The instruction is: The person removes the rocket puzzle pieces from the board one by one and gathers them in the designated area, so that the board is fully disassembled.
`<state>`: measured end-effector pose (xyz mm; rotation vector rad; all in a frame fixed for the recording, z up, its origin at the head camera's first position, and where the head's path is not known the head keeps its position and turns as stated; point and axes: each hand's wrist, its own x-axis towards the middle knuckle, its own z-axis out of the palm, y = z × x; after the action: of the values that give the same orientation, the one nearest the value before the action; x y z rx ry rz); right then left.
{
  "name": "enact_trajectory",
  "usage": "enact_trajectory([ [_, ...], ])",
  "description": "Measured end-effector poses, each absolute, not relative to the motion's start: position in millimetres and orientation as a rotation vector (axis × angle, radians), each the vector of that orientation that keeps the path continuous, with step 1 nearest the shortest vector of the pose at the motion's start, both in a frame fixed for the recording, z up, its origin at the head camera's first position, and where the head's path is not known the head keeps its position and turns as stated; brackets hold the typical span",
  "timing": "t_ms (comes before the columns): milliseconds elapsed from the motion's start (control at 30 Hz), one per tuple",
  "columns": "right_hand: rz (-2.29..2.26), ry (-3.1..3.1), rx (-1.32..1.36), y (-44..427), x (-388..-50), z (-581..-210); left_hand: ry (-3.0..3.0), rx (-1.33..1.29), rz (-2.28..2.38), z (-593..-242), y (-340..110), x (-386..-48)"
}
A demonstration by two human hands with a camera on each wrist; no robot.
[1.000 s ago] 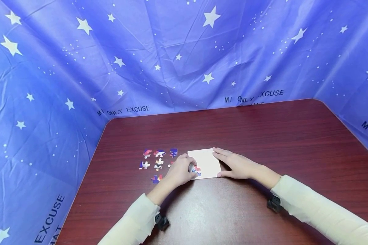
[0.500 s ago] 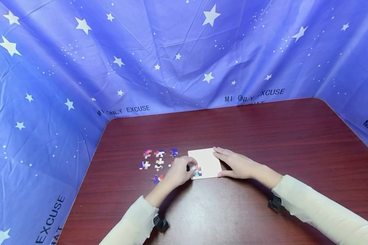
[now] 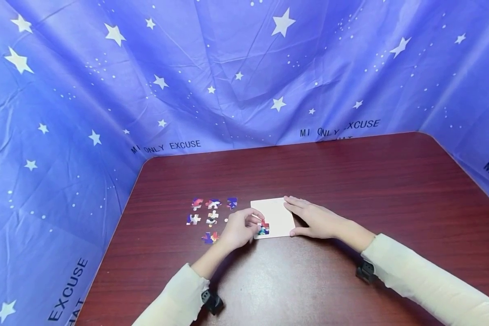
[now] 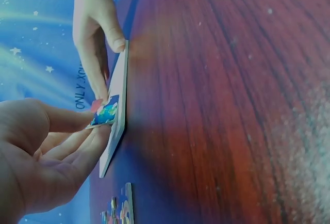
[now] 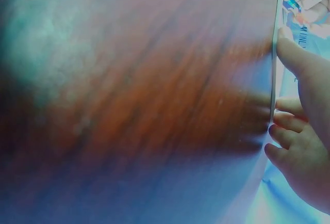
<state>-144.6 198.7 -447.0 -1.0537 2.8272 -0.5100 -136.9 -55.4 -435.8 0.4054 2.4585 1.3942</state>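
Observation:
A white square puzzle board [image 3: 278,213] lies flat on the table. Over its near left corner my left hand [image 3: 239,227] pinches a colourful jigsaw piece [image 4: 106,112] between thumb and fingers. The piece is blue, green and red and looks slightly tilted against the board in the left wrist view. My right hand [image 3: 315,219] rests along the board's right edge, fingers at the far corner and thumb at the near corner, as the right wrist view also shows. Part of the held piece is hidden behind my left fingers.
Several loose jigsaw pieces [image 3: 213,218] lie spread in rough rows on the table, left of the board. One is partly covered by my left hand. The dark red wooden table [image 3: 350,172] backs onto a blue star-patterned curtain [image 3: 244,90].
The left fingers have shifted and turned the jigsaw piece slightly over the board's near left corner, so more of its picture shows. My right hand has stayed on the board's edge.

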Motion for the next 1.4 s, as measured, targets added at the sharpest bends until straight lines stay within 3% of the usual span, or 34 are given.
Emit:
enact_trajectory([
  [900,-0.483,2.833,-1.042,200.2,-145.7,-449.1,2.541,0.245,1.532,-440.9,-89.6,-140.3],
  [1400,-0.498,2.832,-1.044,199.6,-144.4,-448.3,2.348,-0.026,1.835,-440.6,-113.1,-143.0],
])
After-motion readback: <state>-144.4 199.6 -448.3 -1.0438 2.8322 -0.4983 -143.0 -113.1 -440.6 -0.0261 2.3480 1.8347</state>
